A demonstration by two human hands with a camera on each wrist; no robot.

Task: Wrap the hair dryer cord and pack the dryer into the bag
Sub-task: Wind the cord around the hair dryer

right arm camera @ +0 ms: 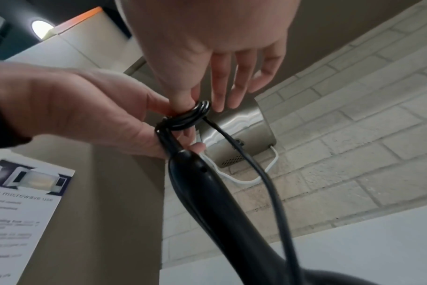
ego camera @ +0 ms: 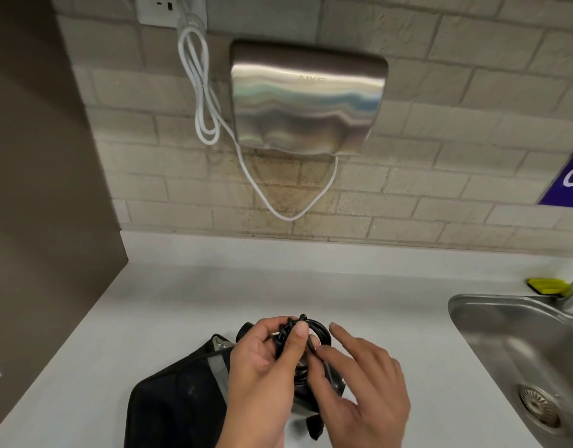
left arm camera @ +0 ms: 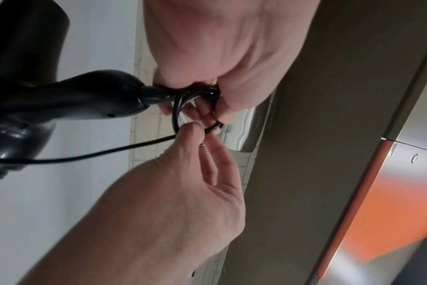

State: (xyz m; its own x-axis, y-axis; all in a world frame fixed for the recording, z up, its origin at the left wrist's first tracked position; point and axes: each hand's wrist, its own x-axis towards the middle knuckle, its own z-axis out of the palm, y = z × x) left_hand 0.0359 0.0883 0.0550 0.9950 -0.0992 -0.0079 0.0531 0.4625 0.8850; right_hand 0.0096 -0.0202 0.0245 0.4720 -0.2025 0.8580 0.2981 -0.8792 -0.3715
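My left hand (ego camera: 291, 337) grips a small coil of the black cord (ego camera: 311, 331) low over the white counter (ego camera: 197, 292). My right hand (ego camera: 320, 347) pinches the coil between thumb and forefinger, its other fingers straight. The black hair dryer (right arm camera: 219, 212) hangs below the coil by its handle end, and one loose length of cord runs down beside it. In the head view the hands hide most of the dryer. The black bag (ego camera: 175, 399) lies on the counter just left of and under the hands. In the left wrist view the coil (left arm camera: 197, 100) sits between both hands.
A steel hand dryer (ego camera: 307, 98) with a looped white cable (ego camera: 207, 101) hangs on the brick wall ahead. A steel sink (ego camera: 521, 350) is at the right, with a yellow sponge (ego camera: 546, 285) behind it. A brown panel (ego camera: 36, 189) closes the left side.
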